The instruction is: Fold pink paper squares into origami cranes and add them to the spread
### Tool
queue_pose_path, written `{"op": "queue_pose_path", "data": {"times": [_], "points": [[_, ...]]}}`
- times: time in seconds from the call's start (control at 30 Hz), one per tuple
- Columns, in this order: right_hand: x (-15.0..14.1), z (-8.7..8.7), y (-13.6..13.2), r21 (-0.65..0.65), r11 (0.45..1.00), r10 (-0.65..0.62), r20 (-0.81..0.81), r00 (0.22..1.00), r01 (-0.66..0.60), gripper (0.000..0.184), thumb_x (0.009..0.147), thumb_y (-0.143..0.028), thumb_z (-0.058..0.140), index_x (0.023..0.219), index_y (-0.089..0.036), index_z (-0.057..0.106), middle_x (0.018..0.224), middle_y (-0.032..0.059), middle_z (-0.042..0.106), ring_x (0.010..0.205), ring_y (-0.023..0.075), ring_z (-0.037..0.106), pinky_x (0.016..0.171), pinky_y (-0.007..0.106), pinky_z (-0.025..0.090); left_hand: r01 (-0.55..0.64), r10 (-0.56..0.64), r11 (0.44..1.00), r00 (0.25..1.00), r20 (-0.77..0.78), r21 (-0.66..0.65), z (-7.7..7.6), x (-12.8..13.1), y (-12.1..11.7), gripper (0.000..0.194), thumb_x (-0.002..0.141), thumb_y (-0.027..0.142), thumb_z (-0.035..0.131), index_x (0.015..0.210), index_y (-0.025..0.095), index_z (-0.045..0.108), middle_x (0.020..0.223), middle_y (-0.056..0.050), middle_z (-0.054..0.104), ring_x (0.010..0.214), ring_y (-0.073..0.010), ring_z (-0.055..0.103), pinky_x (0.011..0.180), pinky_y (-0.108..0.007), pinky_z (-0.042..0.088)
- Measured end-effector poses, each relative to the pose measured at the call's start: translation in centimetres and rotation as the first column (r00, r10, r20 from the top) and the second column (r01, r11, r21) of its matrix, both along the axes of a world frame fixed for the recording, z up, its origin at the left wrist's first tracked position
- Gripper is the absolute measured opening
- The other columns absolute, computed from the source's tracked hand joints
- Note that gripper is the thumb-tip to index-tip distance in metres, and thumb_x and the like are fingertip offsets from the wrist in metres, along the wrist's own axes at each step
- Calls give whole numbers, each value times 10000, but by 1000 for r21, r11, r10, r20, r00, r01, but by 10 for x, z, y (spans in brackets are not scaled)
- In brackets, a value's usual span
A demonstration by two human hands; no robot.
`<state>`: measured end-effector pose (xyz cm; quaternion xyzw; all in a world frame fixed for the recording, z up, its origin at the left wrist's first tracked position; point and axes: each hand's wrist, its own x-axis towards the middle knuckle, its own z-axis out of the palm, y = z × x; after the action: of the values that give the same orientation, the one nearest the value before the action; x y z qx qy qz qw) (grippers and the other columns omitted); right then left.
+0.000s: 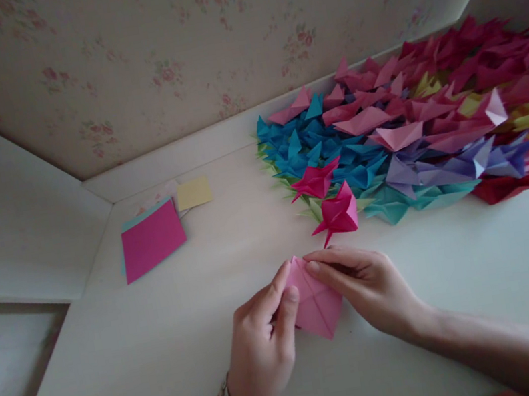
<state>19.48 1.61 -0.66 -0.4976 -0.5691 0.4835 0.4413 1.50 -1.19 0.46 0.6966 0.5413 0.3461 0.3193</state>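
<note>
A partly folded pink origami paper [319, 307] is held between both hands above the white tabletop, its crease lines showing and one corner pointing toward me. My left hand [263, 343], with silver bangles at the wrist, pinches its left edge between thumb and fingers. At the upper right edge, my right hand [365, 286] grips the same paper with thumb and forefinger near the top corner. Just beyond my fingers sits a folded magenta paper piece [340, 211] with pointed ends, and a similar magenta one [315, 180] lies behind it.
A large heap of folded paper cranes [373, 119] in blue, pink, purple, yellow and red fills the back right. To the left lie a stack of magenta square sheets [153, 240] and a small yellow sheet [194, 193]. A floral-papered wall [123, 79] rises behind the table [94, 362].
</note>
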Motion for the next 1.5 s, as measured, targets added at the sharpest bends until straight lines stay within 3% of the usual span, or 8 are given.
{"op": "queue_pose_path", "data": {"times": [0.17,0.43,0.53,0.73,0.87,1.07,1.3,1.5], "points": [[4,5,5,-50,998,-48,-44,998,46,198,888,-335,638,879,-189,773,858,46,768,781,207,680,650,258,539,-13,39,979,991,124,-204,6,-1,-2,369,988,309,497,1304,175,634,610,-10,736,535,-140,690,565,-188,552],[3,2,5,-40,999,-12,-54,998,10,208,898,-325,633,965,-197,783,888,45,772,795,199,685,680,260,543,-108,143,961,982,123,-255,5,0,-2,368,997,379,449,1263,194,624,814,-46,755,596,-150,655,570,-210,521],[3,0,3,1,999,45,-20,999,-45,185,900,-315,643,962,-211,784,889,42,774,784,187,685,684,258,535,-66,121,950,979,164,-307,6,1,0,357,986,398,474,1253,203,610,794,-21,699,651,-147,612,575,-197,476],[-1,1,-2,17,978,209,15,978,-209,150,889,-256,644,912,-198,780,816,46,757,712,171,674,620,251,511,36,17,927,991,136,-374,5,3,3,318,956,429,521,759,186,578,607,46,452,568,-115,410,506,-204,328],[-2,-2,-3,-59,970,233,-28,972,-234,170,894,-298,635,910,-172,748,821,57,740,726,173,651,631,257,501,50,12,912,989,150,-406,5,3,3,363,981,449,458,735,194,534,608,47,422,579,-120,382,517,-218,303],[0,-5,-2,-217,898,349,-180,920,-383,357,878,-393,663,1145,-160,617,697,-20,585,581,106,493,489,207,362,33,23,916,990,136,-400,5,1,4,354,983,460,447,777,198,565,610,38,472,561,-124,397,498,-223,287],[3,-2,1,-285,851,363,-288,886,-441,403,841,-372,710,1141,-130,593,589,-71,474,507,75,386,447,195,260,37,55,913,975,213,-406,5,1,4,348,964,441,489,733,189,554,601,45,448,552,-117,389,488,-208,299],[5,2,5,-344,809,342,-384,858,-476,432,816,-414,731,1122,-126,632,598,-39,602,489,81,495,456,188,393,47,93,887,956,277,-460,7,3,6,364,958,453,498,716,186,541,622,45,445,553,-109,395,481,-201,310]]}}
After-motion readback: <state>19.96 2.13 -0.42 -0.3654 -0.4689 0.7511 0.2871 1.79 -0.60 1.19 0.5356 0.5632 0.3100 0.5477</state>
